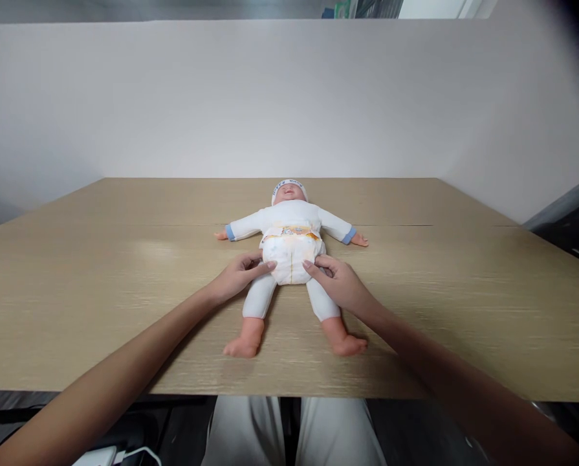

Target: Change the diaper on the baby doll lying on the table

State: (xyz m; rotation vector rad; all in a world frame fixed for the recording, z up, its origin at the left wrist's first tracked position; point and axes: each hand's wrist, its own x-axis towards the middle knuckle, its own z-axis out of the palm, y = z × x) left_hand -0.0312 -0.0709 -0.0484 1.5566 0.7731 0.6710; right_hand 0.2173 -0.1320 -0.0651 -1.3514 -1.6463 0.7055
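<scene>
A baby doll (293, 212) lies on its back, head away from me, arms spread and legs apart. It wears a white outfit with blue cuffs and a white printed cap (280, 188). Around its hips is a white diaper (292, 251) with an orange printed waistband and a yellow line down the front. My left hand (240, 273) pinches the diaper's edge at the leg on the left, thumb on top. At the opposite leg, my right hand (336, 277) grips the other edge between thumb and fingers. The fingers beneath the edges are partly hidden.
The doll rests on a wooden table (124, 272) with a seam across it. A pale partition (289, 97) rises behind. Below the front edge are my legs (250, 430) and a white device with a cable (98, 456). A dark object (573, 226) stands at the right.
</scene>
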